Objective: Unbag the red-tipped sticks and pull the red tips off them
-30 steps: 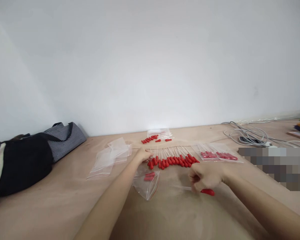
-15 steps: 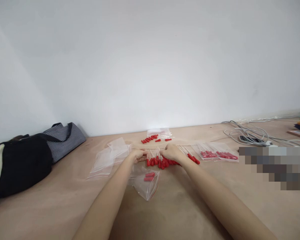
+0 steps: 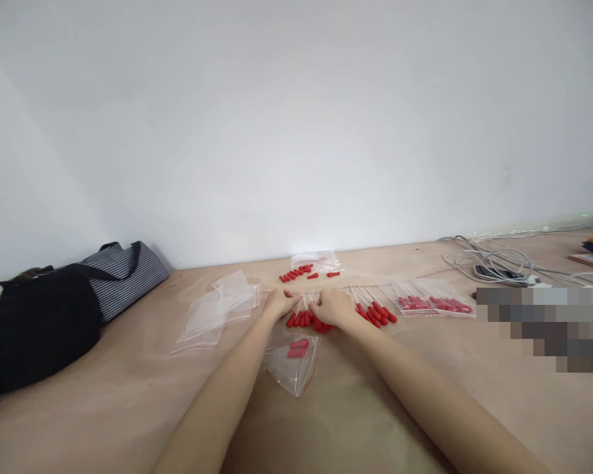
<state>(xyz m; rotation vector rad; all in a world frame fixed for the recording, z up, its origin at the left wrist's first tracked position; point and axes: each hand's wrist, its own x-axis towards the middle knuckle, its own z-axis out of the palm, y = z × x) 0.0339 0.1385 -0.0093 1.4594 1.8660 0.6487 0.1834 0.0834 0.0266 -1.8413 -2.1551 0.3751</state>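
Note:
A row of clear droppers with red bulbs (image 3: pixel 375 312) lies on the tan table (image 3: pixel 375 408). My left hand (image 3: pixel 281 303) and my right hand (image 3: pixel 332 307) sit close together over the left part of that row, fingers curled around a small bunch of droppers (image 3: pixel 301 318). Just below the hands lies a clear zip bag (image 3: pixel 292 362) with a few red bulbs inside. Loose red bulbs (image 3: pixel 299 272) are scattered behind the hands.
Empty clear bags (image 3: pixel 217 309) lie to the left, filled bags (image 3: pixel 432 303) of red-bulbed droppers to the right. A black and striped bag (image 3: pixel 54 309) rests at the far left. White cables (image 3: pixel 494 263) and a phone sit at the back right.
My right hand moved from the near right, where it held one dropper, up to the row. Both hands have now drawn together and gathered a bunch of droppers.

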